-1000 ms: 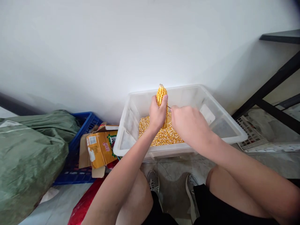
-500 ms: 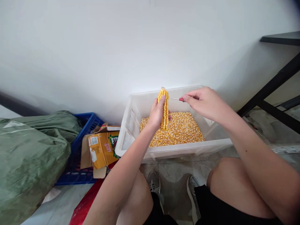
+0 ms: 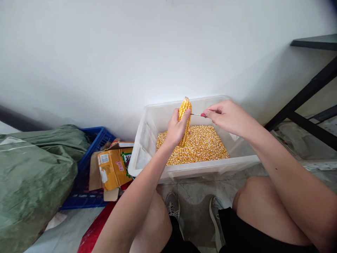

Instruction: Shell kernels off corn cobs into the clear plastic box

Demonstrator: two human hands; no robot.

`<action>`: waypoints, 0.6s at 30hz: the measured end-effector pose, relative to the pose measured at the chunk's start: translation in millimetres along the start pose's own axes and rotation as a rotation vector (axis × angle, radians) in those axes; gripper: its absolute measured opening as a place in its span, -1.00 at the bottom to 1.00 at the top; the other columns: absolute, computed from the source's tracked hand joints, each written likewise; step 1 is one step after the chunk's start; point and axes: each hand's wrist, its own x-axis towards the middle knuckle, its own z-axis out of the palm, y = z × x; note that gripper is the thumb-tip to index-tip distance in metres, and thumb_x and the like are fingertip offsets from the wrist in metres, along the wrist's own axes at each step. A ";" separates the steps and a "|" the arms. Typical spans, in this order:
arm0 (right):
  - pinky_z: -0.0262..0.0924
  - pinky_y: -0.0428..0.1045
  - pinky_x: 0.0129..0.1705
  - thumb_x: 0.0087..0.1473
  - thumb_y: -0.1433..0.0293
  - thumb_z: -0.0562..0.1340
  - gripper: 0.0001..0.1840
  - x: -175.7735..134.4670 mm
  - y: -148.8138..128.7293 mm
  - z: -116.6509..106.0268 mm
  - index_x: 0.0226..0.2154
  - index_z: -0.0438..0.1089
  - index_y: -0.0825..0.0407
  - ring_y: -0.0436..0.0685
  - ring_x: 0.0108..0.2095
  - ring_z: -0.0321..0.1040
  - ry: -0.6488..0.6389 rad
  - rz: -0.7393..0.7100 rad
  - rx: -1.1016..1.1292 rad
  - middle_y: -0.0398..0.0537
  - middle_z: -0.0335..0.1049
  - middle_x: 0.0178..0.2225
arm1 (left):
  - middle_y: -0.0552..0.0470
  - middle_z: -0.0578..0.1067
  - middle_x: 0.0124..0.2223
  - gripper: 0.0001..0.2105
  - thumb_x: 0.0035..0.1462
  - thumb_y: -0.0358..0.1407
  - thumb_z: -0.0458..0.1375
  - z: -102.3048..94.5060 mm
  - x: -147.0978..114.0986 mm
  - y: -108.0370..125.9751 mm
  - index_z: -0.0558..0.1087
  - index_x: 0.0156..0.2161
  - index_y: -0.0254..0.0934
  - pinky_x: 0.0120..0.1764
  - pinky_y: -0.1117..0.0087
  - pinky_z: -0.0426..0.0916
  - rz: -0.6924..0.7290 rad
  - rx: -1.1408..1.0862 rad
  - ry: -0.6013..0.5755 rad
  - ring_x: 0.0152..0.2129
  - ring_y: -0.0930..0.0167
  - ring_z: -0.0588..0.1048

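A: ok so head view, the only one there was. Where was the cob (image 3: 184, 105) sitting relative to the grips?

B: Up over the bin (image 3: 216, 163), inside the left hand (image 3: 177, 130). That grip was wrapped round it, thumb along the front, most of the fingers hidden. Its long axis ran nearly upright in view, top leaning a touch to the right, bottom end down in front of the kernels (image 3: 202, 147). Couldn't tell if it rested on them.

A: And the other hand?

B: Right hand (image 3: 228, 116) was off to the cob's right, fingers pinched together on the red handle of a pick (image 3: 203, 115). Shaft pointed left, pretty much square across the cob, tip right at its edge near the left thumb. Touching or dug in, no idea, too small to see. Left was the nearer hand; the right only got there by the shaft, which imo was the relation that mattered.

A: Headcount?

B: One cob, one pick, one bin, two hands. Kernels: loads, no way I was counting. Off to the left, one blue crate (image 3: 98, 136), one green sack (image 3: 37, 179), at least one carton (image 3: 114, 172). Two shoes (image 3: 172, 206) on the near side of the bin.
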 end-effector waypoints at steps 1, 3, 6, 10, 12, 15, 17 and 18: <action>-0.13 -0.01 -0.53 0.17 0.22 0.11 -0.66 -0.7 -0.5 0.1 -0.28 0.55 0.02 0.01 -0.63 -0.02 0.000 0.004 -0.019 -0.20 0.06 -0.67 | -0.01 0.37 -0.34 -0.57 0.13 0.15 0.11 0.5 -0.2 -0.9 0.31 -0.17 -0.18 -0.57 0.41 0.34 0.017 0.017 0.003 -0.55 0.45 0.39; -0.16 -0.01 -0.53 0.18 0.23 0.10 -0.67 -1.6 -2.2 0.4 -0.33 0.53 0.01 0.01 -0.64 -0.04 -0.002 0.013 -0.046 -0.21 0.03 -0.68 | 0.01 0.34 -0.36 -0.58 0.13 0.15 0.11 1.5 -0.5 -1.3 0.29 -0.19 -0.18 -0.58 0.42 0.33 0.025 0.018 0.000 -0.56 0.46 0.37; -0.17 0.00 -0.53 0.19 0.24 0.08 -0.67 -1.1 -5.3 0.4 -0.40 0.49 0.01 0.01 -0.64 -0.05 -0.004 0.014 -0.062 -0.21 0.00 -0.68 | 0.04 0.33 -0.39 -0.58 0.13 0.14 0.12 2.7 -1.1 1.1 0.26 -0.17 -0.18 -0.59 0.43 0.32 -0.028 -0.016 -0.013 -0.58 0.46 0.37; -0.16 0.01 -0.51 0.19 0.27 0.08 -0.67 1.0 -7.6 2.1 -0.47 0.45 0.02 0.00 -0.63 -0.04 -0.012 0.020 -0.082 -0.20 0.02 -0.68 | 0.05 0.34 -0.39 -0.58 0.11 0.11 0.16 4.1 -2.1 2.2 0.27 -0.15 -0.18 -0.59 0.45 0.31 -0.036 0.011 -0.033 -0.57 0.47 0.37; -0.16 0.01 -0.50 0.20 0.29 0.07 -0.67 0.5 -8.5 4.9 -0.46 0.45 0.03 0.00 -0.63 -0.04 -0.005 0.033 -0.100 -0.19 0.06 -0.68 | 0.05 0.34 -0.39 -0.58 0.11 0.10 0.16 4.6 -1.8 -0.3 0.28 -0.15 -0.18 -0.59 0.45 0.31 -0.002 0.033 -0.035 -0.57 0.47 0.36; -0.15 0.01 -0.51 0.22 0.31 0.05 -0.66 -2.6 -11.8 11.3 -0.45 0.45 0.03 0.01 -0.63 0.00 0.027 0.026 -0.149 -0.15 0.16 -0.67 | 0.06 0.35 -0.39 -0.60 0.13 0.11 0.14 3.9 0.5 -5.0 0.29 -0.16 -0.18 -0.58 0.45 0.29 0.028 0.098 -0.006 -0.57 0.47 0.35; -0.13 0.01 -0.50 0.23 0.33 0.05 -0.66 -5.4 -15.3 16.0 -0.43 0.46 0.04 0.03 -0.61 0.07 0.065 0.007 -0.202 -0.08 0.26 -0.62 | 0.05 0.36 -0.40 -0.60 0.13 0.11 0.13 2.5 2.2 -6.6 0.29 -0.19 -0.18 -0.55 0.45 0.26 0.050 0.176 0.033 -0.56 0.46 0.35; -0.12 0.01 -0.50 0.23 0.33 0.04 -0.67 -6.8 -17.4 18.4 -0.42 0.46 0.05 0.04 -0.59 0.12 0.083 0.002 -0.230 -0.04 0.30 -0.60 | 0.04 0.36 -0.40 -0.61 0.13 0.11 0.13 1.7 2.7 -6.7 0.30 -0.20 -0.18 -0.54 0.44 0.25 0.061 0.219 0.052 -0.56 0.45 0.35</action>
